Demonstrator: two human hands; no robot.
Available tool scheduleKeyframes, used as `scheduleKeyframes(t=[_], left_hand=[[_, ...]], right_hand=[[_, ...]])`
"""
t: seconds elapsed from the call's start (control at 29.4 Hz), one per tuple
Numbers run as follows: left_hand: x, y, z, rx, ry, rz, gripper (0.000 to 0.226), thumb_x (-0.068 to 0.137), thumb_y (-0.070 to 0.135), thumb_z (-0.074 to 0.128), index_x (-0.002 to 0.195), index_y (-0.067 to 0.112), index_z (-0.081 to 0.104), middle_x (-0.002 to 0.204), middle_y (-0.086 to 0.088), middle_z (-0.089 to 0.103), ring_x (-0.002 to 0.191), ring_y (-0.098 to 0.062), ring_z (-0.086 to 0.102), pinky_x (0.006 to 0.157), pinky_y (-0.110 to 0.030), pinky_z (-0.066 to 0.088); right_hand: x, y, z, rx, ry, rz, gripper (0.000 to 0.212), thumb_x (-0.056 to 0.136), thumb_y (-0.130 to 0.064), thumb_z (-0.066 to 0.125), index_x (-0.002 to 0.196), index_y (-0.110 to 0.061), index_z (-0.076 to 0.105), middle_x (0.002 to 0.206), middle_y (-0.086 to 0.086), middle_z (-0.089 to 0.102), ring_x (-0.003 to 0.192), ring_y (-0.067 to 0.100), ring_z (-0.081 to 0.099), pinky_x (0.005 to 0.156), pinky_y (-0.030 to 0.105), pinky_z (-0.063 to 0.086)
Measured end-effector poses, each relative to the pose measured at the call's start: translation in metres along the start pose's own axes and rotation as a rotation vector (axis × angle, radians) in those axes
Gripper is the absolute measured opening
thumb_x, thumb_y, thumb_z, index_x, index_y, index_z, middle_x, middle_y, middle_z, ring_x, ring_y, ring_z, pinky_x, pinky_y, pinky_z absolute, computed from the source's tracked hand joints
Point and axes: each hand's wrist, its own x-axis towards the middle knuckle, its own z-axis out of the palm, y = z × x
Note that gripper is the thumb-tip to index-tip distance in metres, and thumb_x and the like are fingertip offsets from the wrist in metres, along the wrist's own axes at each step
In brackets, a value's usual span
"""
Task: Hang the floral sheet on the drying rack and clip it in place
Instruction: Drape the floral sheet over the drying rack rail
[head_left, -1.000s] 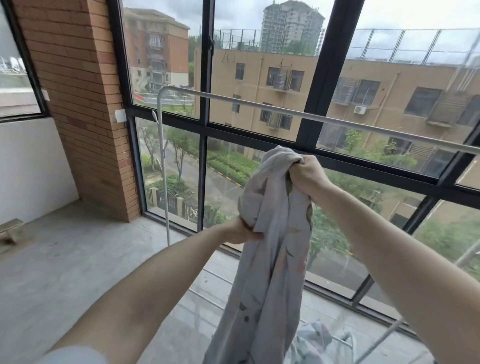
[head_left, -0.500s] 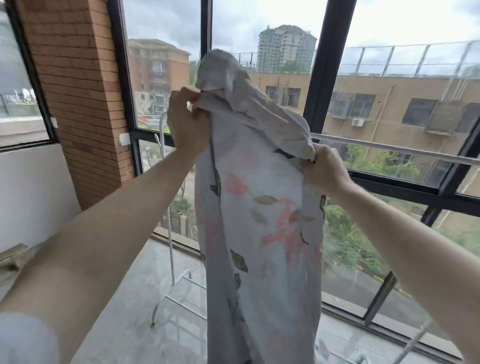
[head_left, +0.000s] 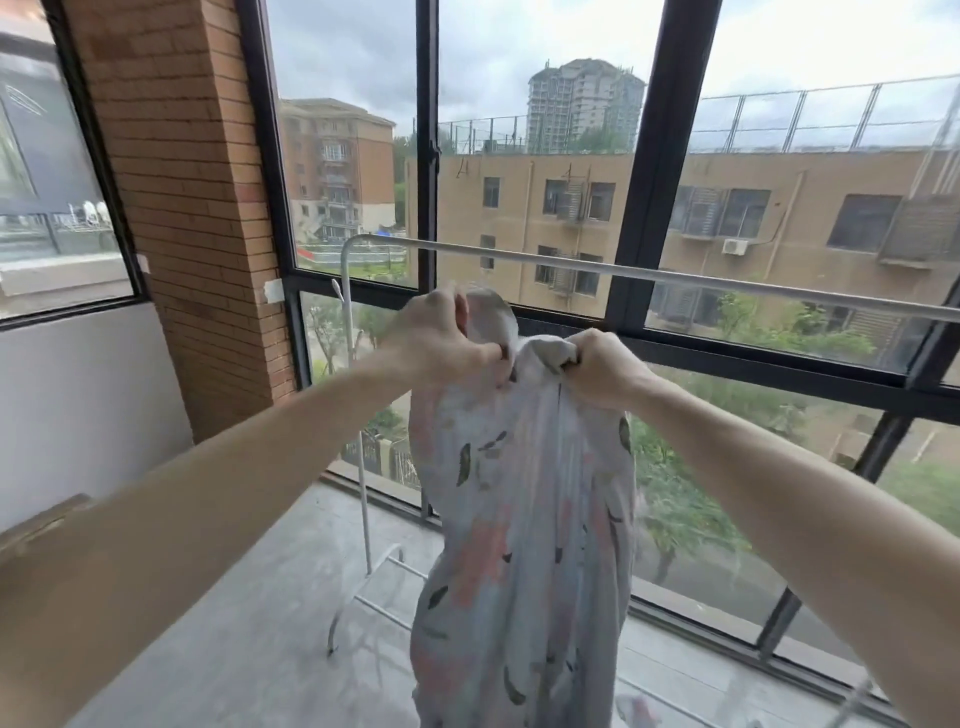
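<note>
Fingers of the left hand (head_left: 441, 343) are curled tight on the top edge of the floral sheet (head_left: 524, 519), and the thumb presses the bunched cloth from above. Just beside it, the right hand (head_left: 602, 369) pinches the same edge, with its fingers folded into the cloth.

Half a second ago the two hands were apart and higher, and the left hand lifted the sheet above the rail. Now they have come down and together, almost touching, and the upper edge is gathered between them. The sheet hangs from the hands in one long bundle toward the floor, in front of the rail and a little below it. It does not touch the rail. I judge that the person is looking for the edge or a corner before spreading it, so the hanging itself is not yet begun, and the clipping comes after that.

Counting from left to right: one brick pillar (head_left: 187, 208), one upright post (head_left: 358, 441) of the drying rack (head_left: 675, 275), one horizontal rail that runs right from that post, two hands, and one sheet. A small piece of patterned cloth shows at the bottom edge on the right; I cannot tell if it belongs to the same sheet. I see no clips anywhere in this view.
</note>
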Motion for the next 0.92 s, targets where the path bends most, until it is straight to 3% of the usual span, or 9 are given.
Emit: scheduleKeyframes(t=[0.07,0.14,0.2,0.27,0.34,0.44,0.58,0.78,0.92], left_hand=[[-0.029,0.001,0.021,-0.172,0.183,0.125,0.023,0.077,0.025,0.074,0.083,0.021,0.052,0.076,0.0,0.062,0.068,-0.016,0.06,0.061,-0.034,0.049],[-0.049,-0.001,0.04,-0.294,0.151,0.268,0.029,0.075,0.015,0.072,0.095,0.02,0.053,0.096,0.001,0.061,0.086,-0.015,0.063,0.073,-0.031,0.054],[-0.054,-0.007,0.061,-0.163,-0.086,0.376,0.068,0.07,0.031,0.078,0.127,0.022,0.043,0.129,0.003,0.046,0.119,-0.014,0.052,0.102,-0.031,0.047],[-0.052,-0.011,0.08,-0.043,-0.265,0.364,0.104,0.064,0.048,0.084,0.144,0.029,0.021,0.145,0.003,0.033,0.134,-0.015,0.039,0.112,-0.031,0.036],[-0.044,-0.014,0.098,-0.061,-0.222,0.3,0.1,0.071,0.038,0.086,0.141,0.026,0.016,0.137,-0.003,0.047,0.121,-0.021,0.054,0.096,-0.032,0.045],[-0.024,-0.015,0.103,-0.228,-0.088,0.112,0.057,0.088,0.031,0.074,0.128,0.021,0.033,0.097,0.001,0.065,0.083,-0.024,0.067,0.066,-0.037,0.049],[-0.006,-0.011,0.088,-0.119,-0.185,0.119,0.007,0.085,0.031,0.066,0.088,0.026,0.07,0.082,0.006,0.073,0.082,-0.021,0.069,0.072,-0.042,0.059],[-0.004,0.022,0.082,-0.252,-0.119,0.175,0.035,0.081,0.012,0.04,0.078,0.021,0.074,0.079,0.005,0.074,0.08,-0.016,0.067,0.073,-0.036,0.058],[0.005,0.031,0.084,-0.282,-0.069,0.15,0.041,0.073,0.016,0.033,0.076,0.015,0.074,0.076,0.002,0.074,0.08,-0.019,0.067,0.075,-0.034,0.056]], right_hand=[[-0.003,0.003,0.009,0.035,0.001,0.031,0.023,0.086,-0.012,0.052,0.066,-0.015,0.063,0.07,0.004,0.067,0.064,0.021,0.061,0.05,0.029,0.047],[-0.003,0.001,0.012,0.057,0.004,0.044,0.021,0.086,-0.013,0.051,0.076,-0.012,0.07,0.076,0.007,0.071,0.069,0.023,0.066,0.054,0.035,0.055],[-0.004,0.001,0.013,0.064,-0.001,0.058,0.022,0.087,-0.016,0.052,0.081,-0.013,0.073,0.079,0.007,0.072,0.072,0.024,0.068,0.057,0.034,0.056],[-0.005,-0.002,0.013,0.062,-0.012,0.048,0.023,0.089,-0.018,0.052,0.08,-0.011,0.072,0.077,0.005,0.071,0.069,0.023,0.065,0.054,0.029,0.05],[-0.005,-0.005,0.014,0.067,-0.023,0.041,0.023,0.09,-0.018,0.052,0.074,-0.011,0.066,0.07,0.0,0.066,0.061,0.017,0.057,0.05,0.026,0.044],[-0.01,0.001,0.013,0.113,-0.061,0.023,0.022,0.09,-0.017,0.058,0.069,-0.012,0.062,0.062,-0.004,0.058,0.055,0.012,0.05,0.041,0.02,0.038],[-0.034,0.029,0.022,0.276,-0.083,0.05,0.024,0.081,-0.04,0.08,0.081,-0.017,0.07,0.068,-0.007,0.067,0.057,0.006,0.059,0.048,0.02,0.046],[-0.108,0.096,0.113,0.387,-0.354,0.229,0.032,0.072,-0.024,0.076,0.103,-0.027,0.072,0.102,-0.006,0.078,0.097,0.012,0.073,0.088,0.039,0.061],[-0.164,0.13,0.191,0.367,-0.439,0.436,0.028,0.078,-0.018,0.077,0.104,-0.027,0.074,0.102,-0.004,0.074,0.095,0.012,0.068,0.079,0.027,0.054]])
